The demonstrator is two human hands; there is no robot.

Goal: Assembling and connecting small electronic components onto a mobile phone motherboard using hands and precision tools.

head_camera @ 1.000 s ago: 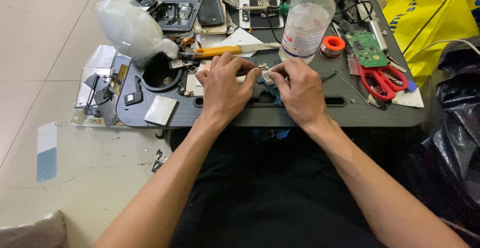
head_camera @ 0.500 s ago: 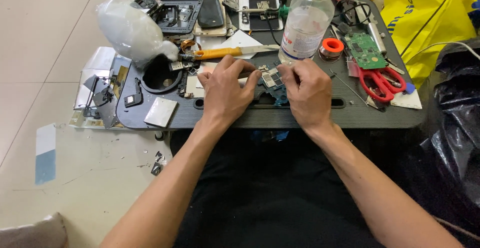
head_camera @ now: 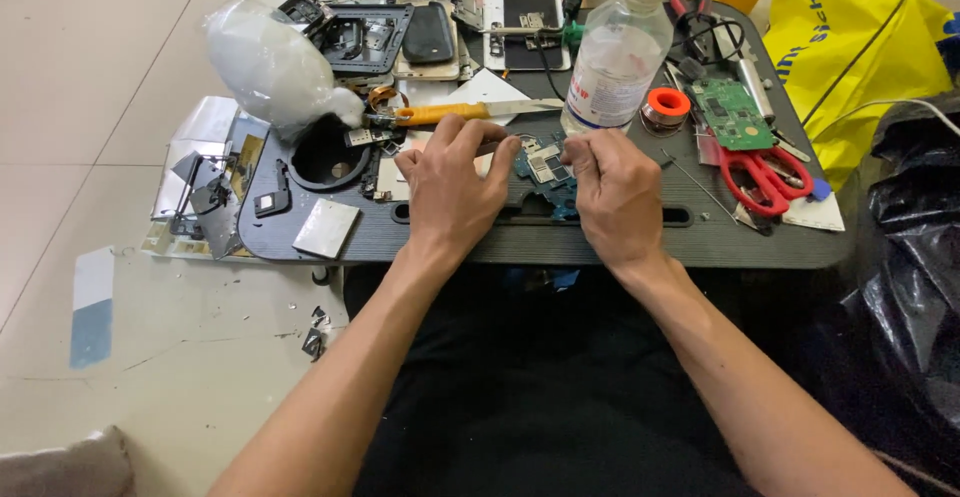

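Working the small blue circuit board [head_camera: 545, 172] between both hands at mid-counter [head_camera: 760, 242]: left hand [head_camera: 455, 192] and right hand [head_camera: 615, 192] pinch its edges; keep fingertips off components, pressure even

One clear bottle [head_camera: 622, 57], one pair of red scissors [head_camera: 760, 172], one knife [head_camera: 470, 112], one green board [head_camera: 732, 114], two hands: left [head_camera: 455, 192], right [head_camera: 615, 192].
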